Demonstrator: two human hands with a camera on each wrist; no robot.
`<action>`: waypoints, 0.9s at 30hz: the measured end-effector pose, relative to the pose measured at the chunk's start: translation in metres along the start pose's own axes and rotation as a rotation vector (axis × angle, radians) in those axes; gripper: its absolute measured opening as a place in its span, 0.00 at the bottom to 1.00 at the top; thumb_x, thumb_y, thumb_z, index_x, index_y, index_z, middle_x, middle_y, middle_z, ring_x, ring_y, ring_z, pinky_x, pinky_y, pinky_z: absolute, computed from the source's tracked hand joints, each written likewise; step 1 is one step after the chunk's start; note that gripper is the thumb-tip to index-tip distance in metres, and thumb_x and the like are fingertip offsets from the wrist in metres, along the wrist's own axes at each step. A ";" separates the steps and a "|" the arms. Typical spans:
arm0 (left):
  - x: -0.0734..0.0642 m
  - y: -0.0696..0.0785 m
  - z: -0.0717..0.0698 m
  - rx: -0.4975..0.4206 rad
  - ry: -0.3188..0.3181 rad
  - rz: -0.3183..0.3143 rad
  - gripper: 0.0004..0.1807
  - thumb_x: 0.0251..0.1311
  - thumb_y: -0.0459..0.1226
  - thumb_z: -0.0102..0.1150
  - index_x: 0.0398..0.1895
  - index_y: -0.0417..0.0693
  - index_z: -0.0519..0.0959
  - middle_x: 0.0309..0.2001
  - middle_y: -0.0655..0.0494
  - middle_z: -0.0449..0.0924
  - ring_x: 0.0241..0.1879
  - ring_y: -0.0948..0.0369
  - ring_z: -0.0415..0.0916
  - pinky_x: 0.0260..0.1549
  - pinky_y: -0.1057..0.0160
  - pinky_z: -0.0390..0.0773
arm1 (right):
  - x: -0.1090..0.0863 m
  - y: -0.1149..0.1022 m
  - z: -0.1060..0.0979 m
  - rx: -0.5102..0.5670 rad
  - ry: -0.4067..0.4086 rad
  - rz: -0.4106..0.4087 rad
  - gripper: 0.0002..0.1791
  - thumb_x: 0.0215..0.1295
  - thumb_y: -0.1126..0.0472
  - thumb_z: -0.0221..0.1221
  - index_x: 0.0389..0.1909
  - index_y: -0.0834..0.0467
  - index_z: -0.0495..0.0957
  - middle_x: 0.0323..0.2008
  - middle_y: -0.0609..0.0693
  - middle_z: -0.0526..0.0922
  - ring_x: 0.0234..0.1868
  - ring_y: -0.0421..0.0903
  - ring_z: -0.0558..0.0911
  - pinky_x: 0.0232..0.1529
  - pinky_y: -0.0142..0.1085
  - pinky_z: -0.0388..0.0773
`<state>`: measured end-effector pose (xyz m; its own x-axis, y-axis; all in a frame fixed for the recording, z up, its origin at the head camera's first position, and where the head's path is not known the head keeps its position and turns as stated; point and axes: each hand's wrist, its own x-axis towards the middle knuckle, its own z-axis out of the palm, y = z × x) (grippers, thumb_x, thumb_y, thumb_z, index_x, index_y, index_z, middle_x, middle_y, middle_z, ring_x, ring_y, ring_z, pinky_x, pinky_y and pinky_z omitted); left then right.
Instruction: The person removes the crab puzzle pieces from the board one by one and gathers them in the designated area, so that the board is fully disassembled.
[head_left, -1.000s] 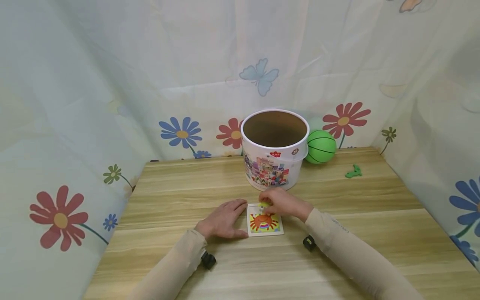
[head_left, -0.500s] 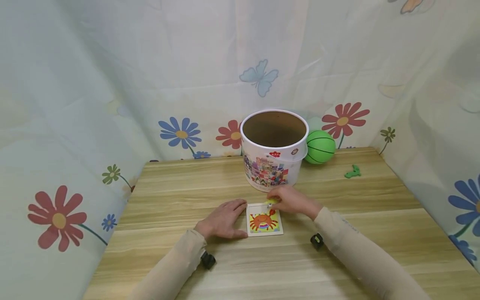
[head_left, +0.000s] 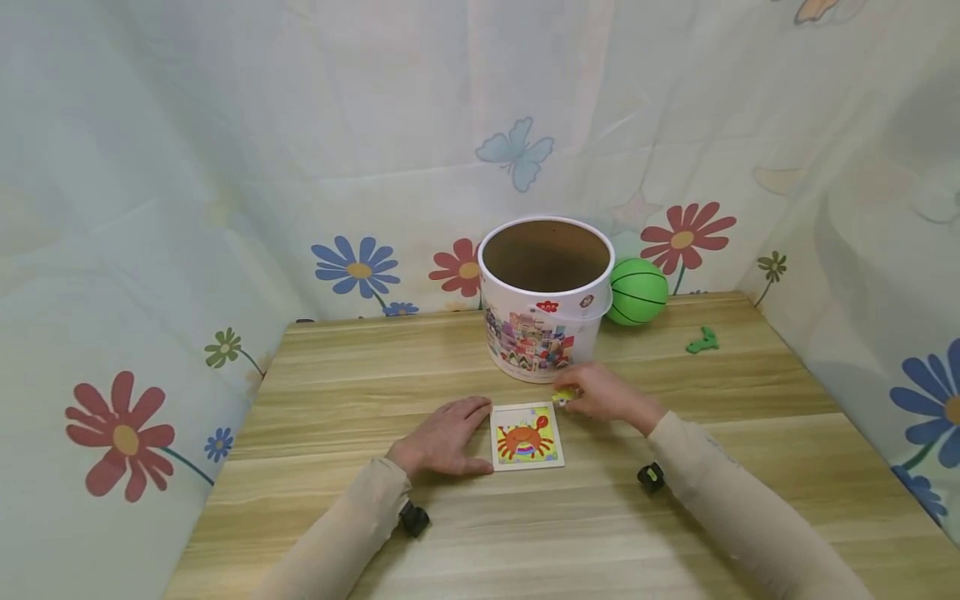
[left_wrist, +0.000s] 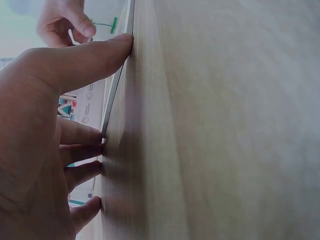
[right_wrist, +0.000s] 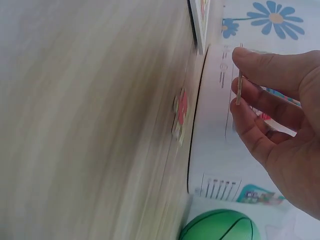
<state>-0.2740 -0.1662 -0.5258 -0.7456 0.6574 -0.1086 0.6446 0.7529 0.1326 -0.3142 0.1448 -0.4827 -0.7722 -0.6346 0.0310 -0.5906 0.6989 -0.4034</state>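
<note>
A small square crab puzzle [head_left: 527, 443] with a pale wooden frame lies on the table; bare wood shows at its upper left. My left hand [head_left: 446, 437] rests beside it, thumb and index fingertips against its left edge, as the left wrist view also shows along the puzzle's rim [left_wrist: 113, 95]. Just off the puzzle's upper right corner, my right hand [head_left: 606, 393] pinches a thin yellow puzzle piece [head_left: 562, 398]. In the right wrist view that piece [right_wrist: 239, 92] is edge-on between thumb and fingertips, above the table. Beneath the hand lie pinkish-red puzzle pieces [right_wrist: 181, 114], hidden in the head view.
Behind the puzzle stands a large white bucket [head_left: 525, 333] with a printed picture and a handle. A green ball [head_left: 637, 292] sits to its right. Farther right lies a small green toy-like object [head_left: 702, 340]. A flowered curtain [head_left: 405, 150] encloses the table's back and sides.
My right hand has moved right, lifting the yellow piece away from the puzzle's top and past its right corner. The wood beneath now shows. My left hand has stayed at the left edge.
</note>
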 end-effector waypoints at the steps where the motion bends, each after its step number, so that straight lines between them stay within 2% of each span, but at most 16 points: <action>1: 0.000 0.000 0.000 -0.001 0.000 -0.002 0.56 0.51 0.70 0.56 0.75 0.45 0.56 0.75 0.51 0.54 0.74 0.53 0.53 0.73 0.51 0.54 | -0.001 0.001 -0.001 -0.005 0.002 -0.001 0.18 0.55 0.64 0.69 0.49 0.60 0.83 0.53 0.57 0.82 0.56 0.57 0.79 0.59 0.52 0.75; 10: -0.001 0.000 0.001 -0.008 0.001 -0.002 0.56 0.51 0.70 0.56 0.75 0.45 0.56 0.75 0.50 0.54 0.74 0.53 0.53 0.73 0.51 0.54 | -0.013 0.012 -0.007 -0.006 -0.017 0.086 0.19 0.55 0.63 0.68 0.49 0.59 0.83 0.49 0.54 0.84 0.52 0.54 0.80 0.57 0.52 0.76; 18: 0.001 0.001 0.000 0.004 0.016 0.011 0.56 0.51 0.70 0.56 0.75 0.44 0.57 0.75 0.50 0.55 0.74 0.52 0.53 0.73 0.51 0.55 | -0.024 0.029 -0.011 -0.011 0.022 0.061 0.19 0.53 0.67 0.69 0.48 0.62 0.83 0.48 0.57 0.85 0.51 0.57 0.81 0.56 0.54 0.76; 21: 0.001 0.002 0.001 -0.002 0.024 0.028 0.56 0.51 0.70 0.55 0.75 0.44 0.57 0.75 0.50 0.55 0.73 0.52 0.54 0.73 0.51 0.56 | -0.030 0.036 -0.012 -0.016 0.030 0.077 0.18 0.51 0.68 0.69 0.46 0.62 0.84 0.47 0.57 0.85 0.50 0.57 0.81 0.55 0.54 0.76; 27: -0.001 0.001 0.003 -0.001 0.018 0.006 0.56 0.50 0.70 0.56 0.75 0.45 0.57 0.75 0.51 0.55 0.73 0.53 0.54 0.73 0.52 0.55 | -0.035 0.045 -0.009 -0.040 0.015 0.104 0.18 0.52 0.66 0.69 0.46 0.61 0.84 0.47 0.56 0.85 0.50 0.56 0.81 0.56 0.53 0.76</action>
<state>-0.2723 -0.1655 -0.5281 -0.7444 0.6616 -0.0900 0.6492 0.7487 0.1340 -0.3162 0.2015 -0.4933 -0.8330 -0.5532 0.0052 -0.5159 0.7734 -0.3683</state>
